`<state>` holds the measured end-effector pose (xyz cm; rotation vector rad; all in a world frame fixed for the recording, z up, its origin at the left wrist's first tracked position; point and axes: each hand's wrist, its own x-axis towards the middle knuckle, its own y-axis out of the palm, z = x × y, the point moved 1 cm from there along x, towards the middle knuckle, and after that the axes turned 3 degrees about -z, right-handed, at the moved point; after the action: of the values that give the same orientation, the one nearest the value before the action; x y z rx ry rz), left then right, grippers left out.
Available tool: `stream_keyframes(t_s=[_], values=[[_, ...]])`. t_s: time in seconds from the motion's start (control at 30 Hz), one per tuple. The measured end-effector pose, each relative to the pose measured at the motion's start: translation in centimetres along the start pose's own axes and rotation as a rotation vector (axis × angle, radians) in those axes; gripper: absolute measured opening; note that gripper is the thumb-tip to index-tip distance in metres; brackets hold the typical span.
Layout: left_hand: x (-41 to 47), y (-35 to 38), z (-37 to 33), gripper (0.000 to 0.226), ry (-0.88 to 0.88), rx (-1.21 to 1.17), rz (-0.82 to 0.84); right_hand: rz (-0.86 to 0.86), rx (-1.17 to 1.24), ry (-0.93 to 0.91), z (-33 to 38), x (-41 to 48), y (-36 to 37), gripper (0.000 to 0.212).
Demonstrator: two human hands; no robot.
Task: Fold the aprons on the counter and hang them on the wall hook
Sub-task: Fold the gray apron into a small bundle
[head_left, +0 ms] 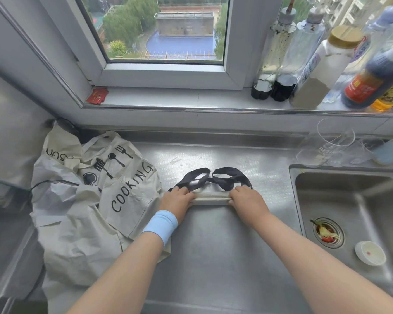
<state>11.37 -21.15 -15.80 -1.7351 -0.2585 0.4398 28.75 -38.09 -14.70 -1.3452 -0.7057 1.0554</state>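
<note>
Logged: apron point(210, 198), cream cloth folded into a narrow roll, at mid-counter. I could not see its ends, as the hands covered both. Left hand point(178, 199) and right hand point(247, 200) each curled over one end, gripping it. Straps point(213, 179), black and flat, lay looped just beyond. Second apron point(114, 189), crumpled and printed COOKING, lay left, part-hidden by a forearm. Counter point(213, 245) was dimpled steel. Sink point(349, 200) sat right, cropped.
</note>
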Motion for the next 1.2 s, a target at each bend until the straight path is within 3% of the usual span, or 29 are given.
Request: stream_keyframes(t_s=[0.1,0.2,0.33,0.5,0.57,0.67,0.83,0.93,1.03,1.1,1.2], values=[[0.6,-0.5,-0.4,0.036,-0.065,0.096,0.112,0.057,-0.03,0.022,-0.2,0.7,-0.1,0.029],[1.6,-1.3,-1.9,0.058,-0.023,0.226,0.133,0.144,-0.05,0.022,-0.4,1.6,-0.5,0.032],[2.4,-0.9,-4.4,0.044,-0.023,0.287,0.138,0.191,-0.143,-0.014,-0.5,2.6,-0.7,0.032],[3.3,-0.4,-3.9,0.052,-0.067,0.167,0.203,0.187,-0.085,-0.002,-0.7,3.2,-0.7,0.028],[3.7,-0.2,-3.4,0.058,-0.058,0.142,0.23,0.171,0.071,0.038,-1.3,3.5,-0.8,0.025],[3.9,0.1,-2.7,0.074,0.025,0.145,0.252,0.166,0.424,0.15,-2.7,3.7,-0.7,0.042],[4.0,-0.4,-1.7,0.088,0.083,0.057,0.297,0.127,0.665,0.272,-3.9,4.0,-0.2,0.032],[4.4,-0.8,-2.1,0.076,0.041,0.095,0.306,0.142,0.542,0.25,-3.7,4.6,-1.0,0.03],[5.4,-1.9,-2.8,0.048,-0.086,0.111,0.363,-0.115,0.161,-0.04,-2.1,4.6,-1.6,0.02],[5.9,-3.2,-3.0,0.034,-0.163,0.034,0.418,-0.297,0.034,-0.237,-0.5,3.7,-1.3,0.033],[6.3,-5.6,-2.7,0.032,-0.215,-0.092,0.486,-0.319,-0.012,-0.242,1.0,2.6,-1.5,0.056]])
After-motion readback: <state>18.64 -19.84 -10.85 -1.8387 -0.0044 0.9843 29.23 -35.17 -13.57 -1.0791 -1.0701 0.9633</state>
